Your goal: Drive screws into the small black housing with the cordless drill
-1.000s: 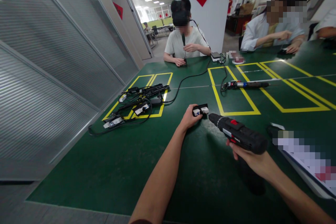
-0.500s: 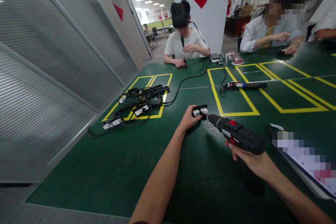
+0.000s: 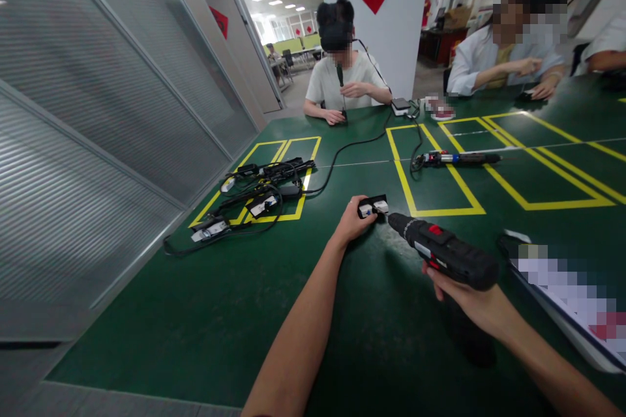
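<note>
My left hand (image 3: 354, 219) grips the left end of a small black part with a white inside (image 3: 381, 207), near the middle of the green table. A black power drill with red accents (image 3: 443, 251) is in my right hand (image 3: 454, 290), the fingers wrapped round its grip. The drill lies slanted, its chuck pointing up and left, and its tip is at the right side of the small part. Whether the tip touches a screw is too small to tell.
Black cables and adapters (image 3: 288, 190) lie in yellow-taped boxes at left. Behind the tape at right is a pen-like tool (image 3: 460, 159). A tray-like object (image 3: 562, 313) sits right of my right arm. Two people (image 3: 348, 81) (image 3: 508, 65) work across the table (image 3: 195, 319).
</note>
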Demonstrator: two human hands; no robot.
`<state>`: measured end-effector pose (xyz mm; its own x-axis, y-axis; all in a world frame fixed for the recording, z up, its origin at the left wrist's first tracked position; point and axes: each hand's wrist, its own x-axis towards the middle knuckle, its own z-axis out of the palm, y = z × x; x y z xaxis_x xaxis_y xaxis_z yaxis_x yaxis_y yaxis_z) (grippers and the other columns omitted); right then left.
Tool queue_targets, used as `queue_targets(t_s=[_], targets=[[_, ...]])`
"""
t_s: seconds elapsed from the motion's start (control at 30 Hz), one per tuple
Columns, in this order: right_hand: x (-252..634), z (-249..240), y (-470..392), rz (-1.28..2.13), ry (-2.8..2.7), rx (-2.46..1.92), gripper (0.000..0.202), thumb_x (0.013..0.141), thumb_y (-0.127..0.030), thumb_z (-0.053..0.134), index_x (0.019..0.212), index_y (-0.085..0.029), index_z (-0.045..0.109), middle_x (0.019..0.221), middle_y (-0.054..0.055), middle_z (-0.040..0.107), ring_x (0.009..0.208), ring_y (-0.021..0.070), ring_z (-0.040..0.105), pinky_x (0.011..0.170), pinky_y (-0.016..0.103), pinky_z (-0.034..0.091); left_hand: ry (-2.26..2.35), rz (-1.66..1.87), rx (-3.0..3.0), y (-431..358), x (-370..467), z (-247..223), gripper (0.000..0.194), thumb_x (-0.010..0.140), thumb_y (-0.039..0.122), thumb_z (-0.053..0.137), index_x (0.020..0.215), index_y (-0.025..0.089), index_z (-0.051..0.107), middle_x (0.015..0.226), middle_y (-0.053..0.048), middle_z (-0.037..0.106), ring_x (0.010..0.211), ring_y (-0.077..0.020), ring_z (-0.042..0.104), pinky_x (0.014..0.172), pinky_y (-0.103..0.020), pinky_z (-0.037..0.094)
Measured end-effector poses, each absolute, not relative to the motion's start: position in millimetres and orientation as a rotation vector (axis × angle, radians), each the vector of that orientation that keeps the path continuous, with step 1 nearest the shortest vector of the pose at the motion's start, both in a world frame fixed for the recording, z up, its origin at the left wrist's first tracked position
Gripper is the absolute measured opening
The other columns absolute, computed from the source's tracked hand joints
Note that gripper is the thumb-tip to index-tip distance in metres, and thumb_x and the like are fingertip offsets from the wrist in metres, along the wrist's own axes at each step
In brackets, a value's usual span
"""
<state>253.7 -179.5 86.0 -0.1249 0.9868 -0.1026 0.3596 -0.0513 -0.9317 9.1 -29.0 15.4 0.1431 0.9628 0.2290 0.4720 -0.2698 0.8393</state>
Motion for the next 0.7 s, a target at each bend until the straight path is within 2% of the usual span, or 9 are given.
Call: queue_targets(t_s=[0.23,0.37,0.43,0.6,0.7], targets=[[251.3,86.5,-179.6,1.318,-1.535,-1.557,0.022,0.081,-0.044,0.058,0.075,-0.025,0.068,0.065,0.003,0.068,0.079,0.0268,0.068,0.064,0.037,0.054,1.354,1.058,1.847,-27.2,8.1,11.3,0.050,0.071,0.030,0.064,0.117,0.018,0.047,0.108,-0.007,0.054,0.098,-0.0177,0.053,0.089,-0.032,0.043],[249.9,90.3,-181.1,1.335,-1.528,-1.569,0.030,0.081,-0.045,0.056,0.061,-0.024,0.063,0.073,0.005,0.070,0.087,0.0279,0.067,0.065,0.036,0.053,1.356,1.063,1.850,-27.0,8.7,11.4,0.049,0.071,0.028,0.064,0.116,0.017,0.047,0.109,-0.008,0.054,0.099,-0.0179,0.053,0.090,-0.032,0.042],[250.2,90.1,-181.0,1.342,-1.525,-1.574,0.031,0.081,-0.046,0.056,0.060,-0.024,0.062,0.075,0.006,0.070,0.091,0.0287,0.066,0.065,0.036,0.053,1.356,1.061,1.853,-27.2,8.6,11.6,0.050,0.071,0.029,0.065,0.116,0.018,0.047,0.110,-0.008,0.054,0.100,-0.0181,0.053,0.091,-0.033,0.042],[251.8,84.5,-179.0,1.345,-1.530,-1.563,0.023,0.081,-0.046,0.057,0.077,-0.025,0.065,0.066,0.003,0.066,0.080,0.0263,0.066,0.068,0.038,0.052,1.349,1.058,1.883,-26.0,7.2,8.6,0.050,0.072,0.031,0.064,0.117,0.018,0.047,0.111,-0.008,0.054,0.100,-0.0190,0.053,0.092,-0.034,0.042],[252.4,83.1,-178.5,1.340,-1.542,-1.558,0.023,0.082,-0.046,0.056,0.079,-0.025,0.066,0.063,0.001,0.064,0.075,0.0246,0.065,0.069,0.039,0.051,1.341,1.060,1.895,-25.3,6.4,7.1,0.050,0.073,0.032,0.063,0.117,0.018,0.046,0.111,-0.008,0.054,0.100,-0.0193,0.053,0.091,-0.034,0.042]])
